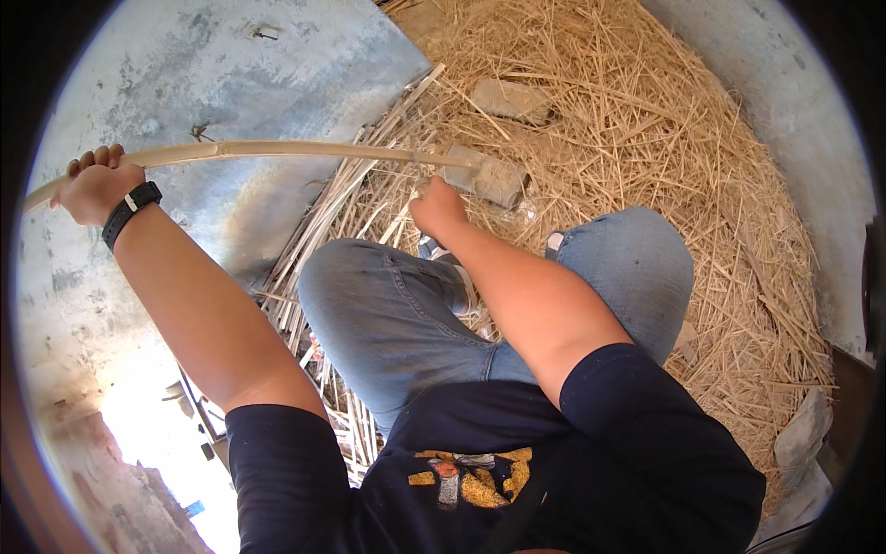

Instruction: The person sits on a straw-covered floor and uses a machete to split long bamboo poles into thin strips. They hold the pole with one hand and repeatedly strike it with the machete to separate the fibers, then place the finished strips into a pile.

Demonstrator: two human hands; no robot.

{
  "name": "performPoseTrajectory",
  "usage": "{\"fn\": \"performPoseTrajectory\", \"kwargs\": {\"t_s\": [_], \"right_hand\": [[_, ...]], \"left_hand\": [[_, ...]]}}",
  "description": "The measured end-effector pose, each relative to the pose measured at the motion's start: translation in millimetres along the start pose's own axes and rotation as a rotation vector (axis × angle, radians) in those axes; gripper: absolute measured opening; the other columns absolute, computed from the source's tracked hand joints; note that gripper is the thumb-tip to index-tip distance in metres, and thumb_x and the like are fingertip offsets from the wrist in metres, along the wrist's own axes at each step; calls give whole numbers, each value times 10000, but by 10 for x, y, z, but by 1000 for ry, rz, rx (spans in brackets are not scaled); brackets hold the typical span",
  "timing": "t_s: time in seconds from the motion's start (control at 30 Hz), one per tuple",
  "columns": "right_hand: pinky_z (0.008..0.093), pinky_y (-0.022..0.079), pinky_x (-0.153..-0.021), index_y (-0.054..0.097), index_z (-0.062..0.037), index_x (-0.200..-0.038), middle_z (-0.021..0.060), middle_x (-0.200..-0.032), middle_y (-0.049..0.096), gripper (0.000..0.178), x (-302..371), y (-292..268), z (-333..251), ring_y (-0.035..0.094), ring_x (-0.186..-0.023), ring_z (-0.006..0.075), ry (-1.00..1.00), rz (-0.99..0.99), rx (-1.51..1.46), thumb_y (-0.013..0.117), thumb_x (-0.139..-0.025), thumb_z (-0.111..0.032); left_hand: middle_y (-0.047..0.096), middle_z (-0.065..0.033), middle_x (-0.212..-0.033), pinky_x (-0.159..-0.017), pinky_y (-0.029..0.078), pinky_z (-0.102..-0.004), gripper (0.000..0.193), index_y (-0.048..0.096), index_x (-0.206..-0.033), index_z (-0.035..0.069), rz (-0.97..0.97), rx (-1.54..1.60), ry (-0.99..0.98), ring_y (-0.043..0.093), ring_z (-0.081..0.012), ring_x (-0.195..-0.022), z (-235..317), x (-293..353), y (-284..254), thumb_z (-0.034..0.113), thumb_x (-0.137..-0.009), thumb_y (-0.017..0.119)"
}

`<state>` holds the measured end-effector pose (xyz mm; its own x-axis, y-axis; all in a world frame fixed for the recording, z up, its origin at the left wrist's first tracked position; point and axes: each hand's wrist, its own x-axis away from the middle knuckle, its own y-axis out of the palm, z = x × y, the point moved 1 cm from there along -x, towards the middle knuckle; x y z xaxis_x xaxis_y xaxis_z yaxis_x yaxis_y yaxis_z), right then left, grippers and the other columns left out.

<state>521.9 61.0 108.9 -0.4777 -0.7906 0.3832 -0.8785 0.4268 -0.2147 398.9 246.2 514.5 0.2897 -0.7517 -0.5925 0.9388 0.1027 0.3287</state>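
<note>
A long, pale bamboo strip [277,149] bows across the upper left of the head view. My left hand [100,187], with a black watch on its wrist, is wrapped round the strip near the left rim. The strip's other end reaches a grey block [498,180] lying among the shavings. Just below that end, my right hand [437,208] is closed in a fist beside the strip. What its fingers hold is hidden; a pale sliver shows at its left side.
Straw-like shavings [637,138] cover the floor ahead and to the right. A second block [512,100] lies farther off. Thin split strips [323,217] are piled along the left wall [249,74]. My bent knees are below my right hand. A pale stone [803,434] sits at the lower right.
</note>
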Motion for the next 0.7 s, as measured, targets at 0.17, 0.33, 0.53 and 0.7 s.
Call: {"fn": "performPoseTrajectory", "kwargs": {"t_s": [0.17,0.33,0.53,0.7], "right_hand": [[469,548,-871,548,20,-1228,249,-1123,689,411,320,-87,-878,690,-1005,402,-245,-237,-123,657,-868,-147],[476,546,-852,548,16,-1188,254,-1112,689,375,185,104,-531,692,-993,408,-398,-180,-111,654,-871,-154],[447,527,-949,559,-23,-1282,262,-1149,672,455,-91,36,451,664,-1072,400,99,-28,79,649,-864,-175],[446,552,-860,556,61,-1185,253,-1017,696,457,32,-44,-363,688,-978,387,-252,-188,22,674,-841,-216]], "left_hand": [[369,-48,-687,-517,265,-311,614,417,-818,67,4,41,-14,284,-181,-573,-25,-110,-89,597,-1050,211],[375,-47,-688,-522,261,-311,611,414,-822,71,25,33,-12,288,-182,-578,19,-43,40,596,-1047,195],[352,-31,-682,-511,262,-316,593,387,-803,87,38,-45,-1,260,-169,-576,-21,25,-19,585,-1049,182],[350,-33,-691,-497,244,-308,559,383,-823,87,61,-36,-3,261,-161,-576,-65,-42,-184,560,-1053,191]]}}
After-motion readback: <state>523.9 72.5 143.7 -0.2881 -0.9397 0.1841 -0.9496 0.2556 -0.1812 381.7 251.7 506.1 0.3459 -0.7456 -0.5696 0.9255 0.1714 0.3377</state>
